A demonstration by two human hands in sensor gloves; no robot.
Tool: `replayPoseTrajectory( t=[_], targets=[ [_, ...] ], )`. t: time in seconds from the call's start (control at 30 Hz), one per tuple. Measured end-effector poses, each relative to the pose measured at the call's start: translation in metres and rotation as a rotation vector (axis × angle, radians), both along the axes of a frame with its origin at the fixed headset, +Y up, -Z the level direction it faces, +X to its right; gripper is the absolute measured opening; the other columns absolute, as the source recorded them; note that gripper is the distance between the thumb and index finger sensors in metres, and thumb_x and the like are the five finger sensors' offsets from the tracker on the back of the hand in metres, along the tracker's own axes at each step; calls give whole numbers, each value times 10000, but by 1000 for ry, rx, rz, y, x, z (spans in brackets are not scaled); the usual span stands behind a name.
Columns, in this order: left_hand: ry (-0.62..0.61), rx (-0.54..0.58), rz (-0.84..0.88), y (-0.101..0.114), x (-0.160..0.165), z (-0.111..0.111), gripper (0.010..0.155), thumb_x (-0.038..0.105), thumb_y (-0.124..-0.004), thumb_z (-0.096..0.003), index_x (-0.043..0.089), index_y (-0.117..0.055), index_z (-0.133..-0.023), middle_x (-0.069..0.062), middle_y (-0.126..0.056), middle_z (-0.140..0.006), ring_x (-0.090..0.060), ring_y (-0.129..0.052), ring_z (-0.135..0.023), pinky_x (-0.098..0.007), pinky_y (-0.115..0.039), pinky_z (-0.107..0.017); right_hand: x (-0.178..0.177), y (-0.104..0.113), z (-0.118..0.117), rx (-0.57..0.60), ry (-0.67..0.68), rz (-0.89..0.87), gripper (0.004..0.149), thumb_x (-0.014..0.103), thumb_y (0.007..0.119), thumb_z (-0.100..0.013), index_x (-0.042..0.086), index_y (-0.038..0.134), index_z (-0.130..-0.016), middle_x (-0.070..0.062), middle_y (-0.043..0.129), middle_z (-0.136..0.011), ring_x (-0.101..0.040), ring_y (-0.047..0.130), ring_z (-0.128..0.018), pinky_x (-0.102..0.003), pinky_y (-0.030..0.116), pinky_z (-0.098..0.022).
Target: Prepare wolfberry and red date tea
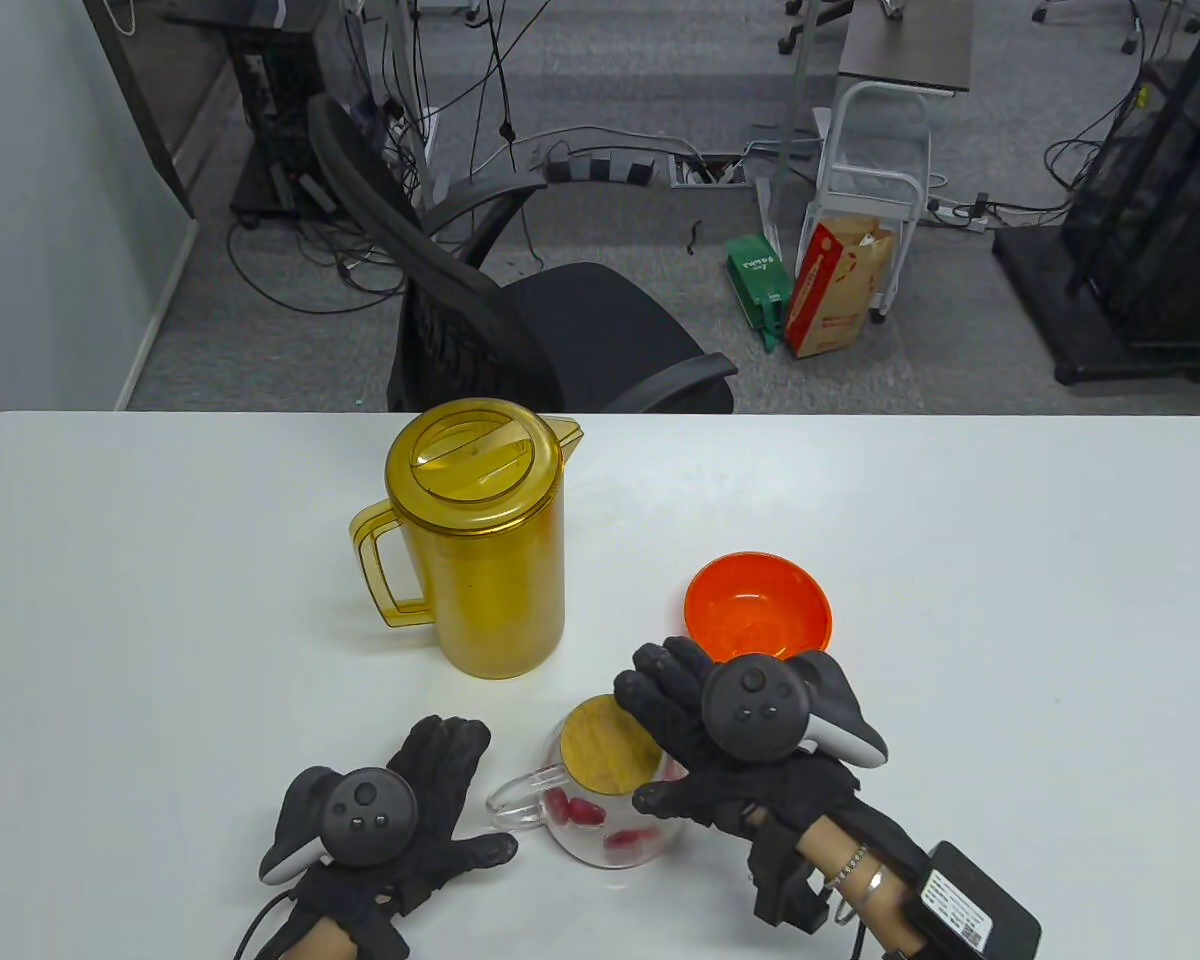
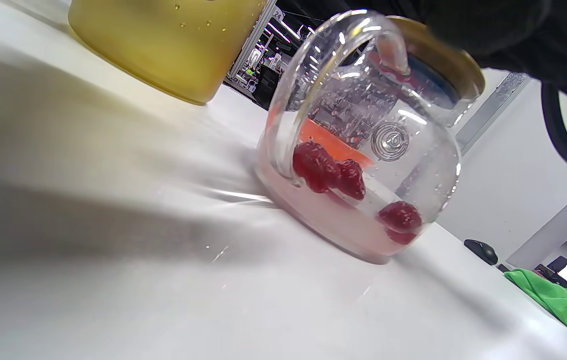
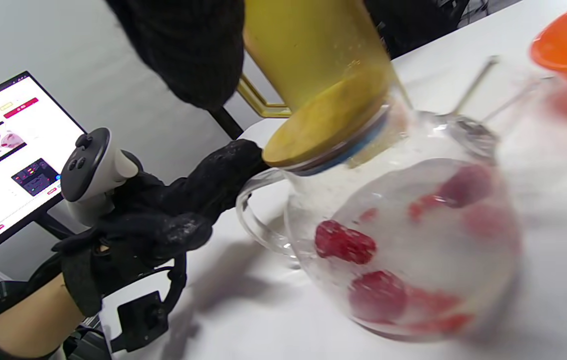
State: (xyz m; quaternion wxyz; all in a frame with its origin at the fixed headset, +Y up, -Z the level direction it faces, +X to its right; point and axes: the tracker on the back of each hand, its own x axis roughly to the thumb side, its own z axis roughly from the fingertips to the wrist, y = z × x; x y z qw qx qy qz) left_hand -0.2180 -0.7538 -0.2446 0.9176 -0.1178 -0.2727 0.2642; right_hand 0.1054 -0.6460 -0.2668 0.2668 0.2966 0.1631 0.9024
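I am resting my left hand (image 1: pixel 400 810) spread flat beside the glass teapot (image 1: pixel 615 800), which is holding red dates (image 1: pixel 572 808) in water, while my right hand (image 1: pixel 730 745) is lying spread over its bamboo lid (image 1: pixel 610 745).

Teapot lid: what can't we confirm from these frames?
- Lid seating: the right hand covers its edge in the table view; the right wrist view is blurred.
- Spout of the teapot: hidden under the right hand, smeared in the right wrist view.
- Wolfberries: only red dates are clear.
- Left hand touching the handle: unclear.
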Motion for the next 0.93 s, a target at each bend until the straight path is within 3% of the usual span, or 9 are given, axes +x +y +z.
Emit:
replayPoseTrajectory(
  t=[0.17, 0.43, 0.67, 0.93],
  targets=[
    [5, -5, -1, 0, -1, 0, 1004, 701, -657, -522, 71, -166, -1130, -332, -258, -1197, -575, -206, -1062, -704, -334, -706, 43, -35, 18, 79, -105, -22, 900, 408, 841, -530, 151, 231, -1140, -111, 93, -1196, -355, -13, -1042, -591, 107, -751],
    [-6, -17, -19, -1, 1, 0, 1005, 701, -657, -522, 73, -163, -1131, -331, -256, -1198, -576, -205, -1062, -704, -331, -706, 88, -86, 19, 40, -271, -97, 892, 392, 851, -528, 164, 242, -1138, -92, 91, -1199, -326, -30, -1039, -577, 83, -754],
    [-8, -21, -47, -3, 2, -2, 1002, 701, -656, -523, 76, -160, -1130, -328, -255, -1199, -574, -204, -1064, -704, -332, -707, 88, -100, 17, 83, -266, 41, 891, 397, 848, -528, 178, 235, -1136, -77, 86, -1199, -308, -46, -1037, -569, 68, -753],
    [-12, -34, -49, -4, 4, -2, 1004, 700, -656, -524, 74, -157, -1129, -331, -254, -1198, -576, -201, -1063, -703, -332, -707, 89, -107, 17, 25, -251, 65, 889, 393, 848, -528, 180, 235, -1135, -73, 86, -1199, -301, -53, -1034, -565, 61, -752]
  ],
)
